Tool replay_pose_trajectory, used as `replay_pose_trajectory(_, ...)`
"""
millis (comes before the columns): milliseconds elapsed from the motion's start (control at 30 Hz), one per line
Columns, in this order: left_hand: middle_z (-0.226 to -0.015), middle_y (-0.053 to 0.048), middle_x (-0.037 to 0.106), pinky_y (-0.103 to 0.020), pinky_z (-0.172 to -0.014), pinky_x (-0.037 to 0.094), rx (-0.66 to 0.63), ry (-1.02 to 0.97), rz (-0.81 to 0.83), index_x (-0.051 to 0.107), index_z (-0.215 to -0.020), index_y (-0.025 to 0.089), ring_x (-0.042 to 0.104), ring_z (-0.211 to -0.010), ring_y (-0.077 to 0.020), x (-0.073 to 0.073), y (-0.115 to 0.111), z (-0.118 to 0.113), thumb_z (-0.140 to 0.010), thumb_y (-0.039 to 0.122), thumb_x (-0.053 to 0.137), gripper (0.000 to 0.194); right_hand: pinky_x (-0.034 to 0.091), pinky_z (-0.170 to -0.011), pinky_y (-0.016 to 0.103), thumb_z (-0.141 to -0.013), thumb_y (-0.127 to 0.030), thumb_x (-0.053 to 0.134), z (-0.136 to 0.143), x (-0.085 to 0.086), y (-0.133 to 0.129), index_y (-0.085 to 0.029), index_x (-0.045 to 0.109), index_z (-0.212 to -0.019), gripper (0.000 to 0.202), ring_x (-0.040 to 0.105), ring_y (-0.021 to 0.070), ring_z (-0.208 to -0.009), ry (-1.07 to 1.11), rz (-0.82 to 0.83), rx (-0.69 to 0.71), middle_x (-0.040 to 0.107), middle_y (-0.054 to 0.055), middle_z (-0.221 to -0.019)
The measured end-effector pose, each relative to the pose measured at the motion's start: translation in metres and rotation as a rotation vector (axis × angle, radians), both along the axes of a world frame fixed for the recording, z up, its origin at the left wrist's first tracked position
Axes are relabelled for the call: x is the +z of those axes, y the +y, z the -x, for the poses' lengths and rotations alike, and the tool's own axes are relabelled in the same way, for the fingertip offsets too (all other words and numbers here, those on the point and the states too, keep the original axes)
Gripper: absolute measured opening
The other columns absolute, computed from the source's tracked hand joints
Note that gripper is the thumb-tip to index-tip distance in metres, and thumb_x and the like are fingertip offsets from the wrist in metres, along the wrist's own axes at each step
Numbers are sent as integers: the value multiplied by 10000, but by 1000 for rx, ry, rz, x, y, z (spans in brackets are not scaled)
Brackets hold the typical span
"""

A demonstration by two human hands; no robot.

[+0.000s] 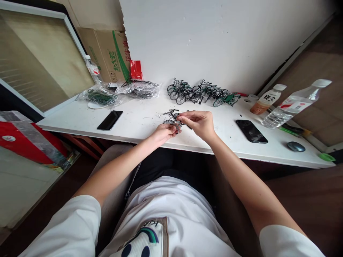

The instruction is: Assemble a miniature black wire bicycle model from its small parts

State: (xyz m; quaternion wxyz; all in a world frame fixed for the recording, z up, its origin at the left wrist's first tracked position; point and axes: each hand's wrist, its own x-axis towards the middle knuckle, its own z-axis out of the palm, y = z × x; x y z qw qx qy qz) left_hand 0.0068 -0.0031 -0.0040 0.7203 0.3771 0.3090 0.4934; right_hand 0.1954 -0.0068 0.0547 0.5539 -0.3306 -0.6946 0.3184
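Observation:
Over the front part of the white desk, my left hand [164, 134] is closed round a small black model bicycle [171, 121], whose spoked wheel shows past the fingertips. My right hand [199, 122] comes in from the right with thumb and forefinger pinched at the bicycle's upper side; whatever lies between those fingertips is too small to make out. Loose thin dark parts [173, 112] lie on the desk just behind the hands. Farther back stands a row of several finished-looking model bicycles [190, 94], black and green.
Plastic bags of parts [100, 97] lie at the back left, before a cardboard box [107, 53]. One phone [110, 120] rests left, another phone [251, 131] right. A brown drink bottle [268, 100], a water bottle [292, 105] and a dark oval object [296, 146] stand or lie at the right.

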Motion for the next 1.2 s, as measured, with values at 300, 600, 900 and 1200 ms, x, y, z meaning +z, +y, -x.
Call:
replay_pose_trajectory(300, -790, -55, 712, -335, -880, 441, 12, 19, 6, 670, -716, 126, 707, -864, -180, -2, 2, -1, -727, -13, 845, 224, 706, -726, 371, -807, -571, 927, 7, -7, -2, -215, 792, -814, 381, 813, 244, -778, 45, -16, -105, 846, 76, -892)
replay_pose_trajectory(600, -831, -58, 727, -321, -896, 462, 11, -9, 21, 666, -711, 123, 706, -878, -169, 3, -2, 1, -723, 15, 876, 237, 706, -777, 368, -912, -562, 844, 15, -11, -2, -243, 862, -1088, 364, 826, 246, -842, -50, -246, -206, 860, 65, -955)
replay_pose_trajectory(900, -828, -62, 741, -313, -873, 493, 14, 2, 22, 665, -708, 128, 720, -865, -172, 3, -1, 0, -744, -5, 849, 230, 734, -853, 389, -795, -496, 955, 4, -1, 3, -206, 891, -982, 350, 849, 264, -890, 37, -7, 54, 871, 76, -995)
replay_pose_trajectory(1200, -807, -58, 741, -326, -874, 502, 42, 22, 11, 687, -738, 126, 730, -844, -171, 0, 0, -3, -736, -37, 820, 210, 692, -671, 343, -761, -577, 956, 6, -6, 4, -182, 817, -876, 434, 801, 230, -717, 50, 25, -40, 838, 87, -846)
